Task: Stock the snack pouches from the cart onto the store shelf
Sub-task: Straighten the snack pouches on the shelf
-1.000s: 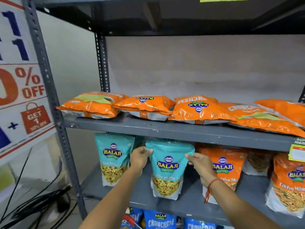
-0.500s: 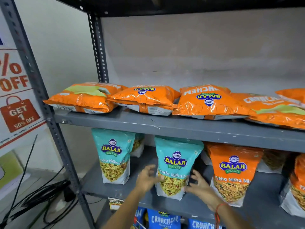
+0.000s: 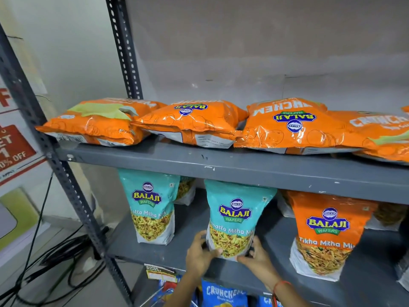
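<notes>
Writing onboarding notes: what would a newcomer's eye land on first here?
Both hands, left hand and right hand, cup the base of an upright teal pouch on the middle shelf. Above, orange bags lie flat along the upper shelf.

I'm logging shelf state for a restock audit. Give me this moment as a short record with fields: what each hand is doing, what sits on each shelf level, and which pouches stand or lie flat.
left hand: on the lower left edge of the middle teal pouch
right hand: on its lower right edge
middle teal pouch: upright on the lower shelf, base near the front edge
left teal pouch: upright, apart from the hands
orange pouch: upright, to the right
upper shelf: orange bags lying flat in a row
below: blue packs, partly hidden
</notes>
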{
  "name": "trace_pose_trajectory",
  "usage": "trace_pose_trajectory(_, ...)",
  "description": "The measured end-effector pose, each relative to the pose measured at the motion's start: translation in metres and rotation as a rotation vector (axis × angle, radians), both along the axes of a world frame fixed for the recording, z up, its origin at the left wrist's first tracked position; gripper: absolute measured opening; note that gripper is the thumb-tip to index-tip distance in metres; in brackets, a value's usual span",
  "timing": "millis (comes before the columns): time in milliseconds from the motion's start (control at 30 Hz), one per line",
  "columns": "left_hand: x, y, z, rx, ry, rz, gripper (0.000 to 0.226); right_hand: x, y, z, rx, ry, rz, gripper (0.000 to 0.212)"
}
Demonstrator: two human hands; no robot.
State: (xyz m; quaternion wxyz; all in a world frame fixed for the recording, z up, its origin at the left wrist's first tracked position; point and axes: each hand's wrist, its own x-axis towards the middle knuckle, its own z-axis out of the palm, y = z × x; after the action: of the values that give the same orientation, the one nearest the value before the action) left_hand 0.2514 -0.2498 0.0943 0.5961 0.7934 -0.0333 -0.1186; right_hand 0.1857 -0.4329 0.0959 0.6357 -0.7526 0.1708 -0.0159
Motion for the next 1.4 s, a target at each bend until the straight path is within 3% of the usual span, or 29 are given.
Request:
trace_pose_trajectory(100,-0.004,-0.002,0.001,0.008,-0.037,-0.016,0.052,-0.001,-0.001,-0.001,0.020,0.002,0.000,0.056)
trace_pose_trajectory(200,-0.021,-0.007,0.005,0.038,-0.081,0.056,0.052,-0.012,0.000,0.000,0.001,0.001,-0.063,0.093)
trace_pose_trajectory(267,-0.036,-0.012,0.013,0.109,-0.122,0.108,0.048,-0.027,0.001,0.004,-0.017,0.005,-0.102,0.104)
trace_pose_trajectory(433,-0.075,-0.043,0.040,0.073,-0.185,0.016,0.033,-0.082,-0.010,0.026,-0.047,-0.083,-0.247,0.083)
trace_pose_trajectory(600,-0.109,-0.085,0.065,-0.012,-0.199,-0.128,0.040,-0.144,-0.041,0.041,-0.133,-0.182,-0.445,0.051)
trace_pose_trajectory(700,-0.121,-0.109,0.064,0.009,-0.174,-0.184,0.040,-0.174,-0.066,0.048,-0.173,-0.162,-0.515,0.044)
trace_pose_trajectory(867,-0.127,-0.147,0.040,0.088,-0.028,-0.238,0.051,-0.190,-0.116,0.045,-0.189,-0.076,-0.502,0.053)
trace_pose_trajectory(1033,-0.119,-0.182,0.025,0.130,0.056,-0.233,0.076,-0.163,-0.162,0.018,-0.192,0.042,-0.475,0.074)
trace_pose_trajectory(1167,-0.112,-0.204,0.017,0.075,0.076,-0.210,0.055,-0.143,-0.177,0.003,-0.210,0.051,-0.345,0.081)
trace_pose_trajectory(1300,-0.106,-0.216,0.004,0.000,0.103,-0.145,0.048,-0.134,-0.191,-0.002,-0.256,0.013,-0.304,0.060)
trace_pose_trajectory(1400,-0.104,-0.218,-0.002,-0.021,0.097,-0.141,0.047,-0.134,-0.198,-0.006,-0.261,0.002,-0.306,0.057)
